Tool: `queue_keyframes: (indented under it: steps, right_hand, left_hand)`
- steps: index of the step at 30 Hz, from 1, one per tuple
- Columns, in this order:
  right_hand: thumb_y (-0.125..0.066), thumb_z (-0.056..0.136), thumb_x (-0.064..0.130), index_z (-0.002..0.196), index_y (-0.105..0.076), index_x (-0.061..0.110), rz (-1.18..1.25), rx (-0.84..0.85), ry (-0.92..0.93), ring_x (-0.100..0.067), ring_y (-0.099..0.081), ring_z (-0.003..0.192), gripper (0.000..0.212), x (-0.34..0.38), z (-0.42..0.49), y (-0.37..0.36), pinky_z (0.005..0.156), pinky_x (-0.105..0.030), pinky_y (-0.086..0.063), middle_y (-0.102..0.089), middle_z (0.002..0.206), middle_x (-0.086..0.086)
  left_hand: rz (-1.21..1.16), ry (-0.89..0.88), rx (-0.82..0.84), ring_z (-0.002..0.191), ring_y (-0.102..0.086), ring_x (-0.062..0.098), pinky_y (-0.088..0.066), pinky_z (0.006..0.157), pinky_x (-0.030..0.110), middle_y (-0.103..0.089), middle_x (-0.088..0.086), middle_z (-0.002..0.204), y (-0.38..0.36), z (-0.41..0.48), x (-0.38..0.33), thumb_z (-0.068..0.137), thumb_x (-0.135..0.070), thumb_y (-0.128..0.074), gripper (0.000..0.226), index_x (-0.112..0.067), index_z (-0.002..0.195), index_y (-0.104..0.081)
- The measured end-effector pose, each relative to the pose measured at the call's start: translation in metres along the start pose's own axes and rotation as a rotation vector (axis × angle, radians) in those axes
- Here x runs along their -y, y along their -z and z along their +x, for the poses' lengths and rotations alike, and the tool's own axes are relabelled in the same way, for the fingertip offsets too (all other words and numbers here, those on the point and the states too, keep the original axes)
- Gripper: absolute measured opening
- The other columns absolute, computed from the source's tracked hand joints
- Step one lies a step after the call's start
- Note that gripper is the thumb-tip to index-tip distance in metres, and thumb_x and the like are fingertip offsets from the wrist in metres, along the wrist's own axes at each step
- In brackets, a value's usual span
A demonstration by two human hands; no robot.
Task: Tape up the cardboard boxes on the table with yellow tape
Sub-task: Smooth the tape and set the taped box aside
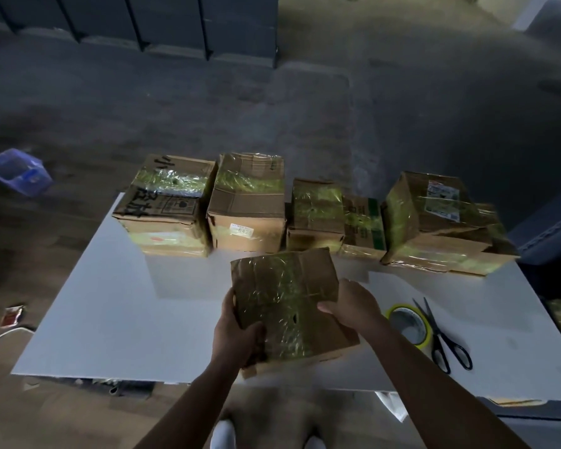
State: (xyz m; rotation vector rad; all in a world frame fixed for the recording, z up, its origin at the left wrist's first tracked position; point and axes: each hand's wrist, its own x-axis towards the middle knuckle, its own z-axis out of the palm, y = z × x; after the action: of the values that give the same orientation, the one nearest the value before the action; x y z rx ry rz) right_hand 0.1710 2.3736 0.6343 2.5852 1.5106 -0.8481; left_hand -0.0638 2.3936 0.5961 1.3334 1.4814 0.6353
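A small cardboard box (pixel 289 299) with a wide band of yellow tape across its top is held over the near middle of the white table (pixel 110 303). My left hand (pixel 237 332) grips its near left corner, fingers curled under the edge. My right hand (pixel 350 306) holds its right side, thumb on top. A roll of yellow tape (pixel 410 324) lies flat on the table to the right of my right hand. Black scissors (pixel 444 338) lie beside the roll.
Several taped cardboard boxes (pixel 246 202) stand in a row along the table's far edge. A blue crate (pixel 17 171) sits on the floor at far left. A white cable (pixel 0 335) and a red packet lie on the floor left of the table.
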Motion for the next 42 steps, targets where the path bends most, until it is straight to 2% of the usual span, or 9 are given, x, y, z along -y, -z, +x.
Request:
queue_keyframes:
  steps: [7,13,15,18,20,22,27,33,42]
  right_hand:
    - [-0.065,0.086,0.046,0.131,-0.046,0.007,0.075,0.090,0.061,-0.026,-0.061,0.105,0.063,0.004,0.007,0.008,0.075,-0.029,-0.046,-0.059,0.123,-0.012]
    - [-0.062,0.091,0.038,0.093,-0.062,0.001,0.151,0.135,0.114,-0.021,-0.069,0.061,0.037,0.028,0.001,0.001,0.060,-0.029,-0.053,-0.070,0.073,-0.012]
    - [-0.063,0.090,0.035,0.085,-0.062,0.001,0.208,0.178,0.125,-0.022,-0.069,0.055,0.034,0.034,0.001,-0.003,0.055,-0.030,-0.056,-0.069,0.066,-0.013]
    - [-0.071,0.082,0.041,0.116,-0.058,0.001,0.172,0.192,0.145,-0.028,-0.071,0.084,0.054,0.040,0.009,-0.003,0.062,-0.033,-0.056,-0.070,0.098,-0.017]
    - [-0.076,0.074,0.045,0.152,-0.009,0.015,0.057,0.189,0.203,-0.032,-0.056,0.118,0.108,0.042,0.021,0.000,0.081,-0.033,-0.050,-0.043,0.142,-0.019]
    - [-0.080,0.070,0.045,0.150,0.017,0.031,-0.012,0.191,0.298,-0.035,-0.042,0.131,0.127,0.046,0.029,0.003,0.092,-0.035,-0.043,-0.016,0.155,-0.019]
    - [-0.084,0.058,0.055,0.150,0.015,0.026,-0.173,0.189,0.341,-0.035,-0.033,0.137,0.139,0.053,0.045,0.003,0.100,-0.042,-0.040,-0.012,0.154,-0.020]
    - [-0.086,0.056,0.053,0.151,0.012,0.011,-0.242,0.254,0.321,-0.033,-0.016,0.145,0.143,0.092,0.045,-0.003,0.113,-0.040,-0.028,0.014,0.159,-0.013]
    - [-0.082,0.066,0.049,0.153,-0.009,0.016,-0.243,0.263,0.355,-0.030,-0.037,0.135,0.118,0.203,0.029,-0.040,0.104,-0.036,-0.038,-0.021,0.154,-0.010]
  left_hand:
    - [0.066,0.109,-0.096,0.077,-0.060,0.008,-0.042,0.048,0.008,-0.065,0.004,0.115,0.016,0.010,0.006,0.078,-0.015,-0.076,0.068,-0.016,0.137,-0.042]
    - [0.201,0.197,-0.225,0.067,-0.068,0.018,-0.057,0.065,0.038,-0.070,0.003,0.085,0.045,0.010,0.012,0.078,-0.041,-0.077,0.040,-0.011,0.094,-0.057]
    - [0.168,0.280,-0.239,0.077,-0.070,0.025,-0.056,0.076,0.042,-0.071,0.007,0.084,0.057,0.009,0.015,0.080,-0.047,-0.073,0.045,-0.008,0.095,-0.059]
    - [0.151,0.458,-0.213,0.096,-0.064,0.034,-0.051,0.079,0.039,-0.067,0.020,0.103,0.070,0.002,0.019,0.081,-0.058,-0.066,0.068,0.004,0.107,-0.058]
    - [0.080,0.606,-0.137,0.097,-0.062,0.035,-0.050,0.076,0.037,-0.062,0.020,0.108,0.073,-0.010,0.018,0.082,-0.062,-0.062,0.075,0.004,0.114,-0.051]
    - [-0.082,0.697,-0.004,0.079,-0.066,0.032,-0.052,0.064,0.032,-0.064,0.020,0.095,0.070,-0.022,0.015,0.084,-0.061,-0.060,0.067,0.000,0.111,-0.052]
    - [-0.274,0.555,-0.002,0.043,-0.057,0.022,-0.044,0.041,0.022,-0.058,0.021,0.063,0.070,-0.021,0.013,0.091,-0.030,-0.065,0.035,0.004,0.085,-0.058]
    - [-0.222,0.570,0.058,0.040,-0.050,0.020,-0.039,0.046,0.022,-0.052,0.016,0.052,0.109,0.005,0.030,0.092,-0.019,-0.063,0.027,0.001,0.076,-0.053]
    - [0.028,0.543,0.076,0.049,-0.065,0.028,-0.051,0.053,0.029,-0.068,0.019,0.060,0.241,0.060,0.072,0.092,-0.024,-0.063,0.026,-0.006,0.099,-0.045]
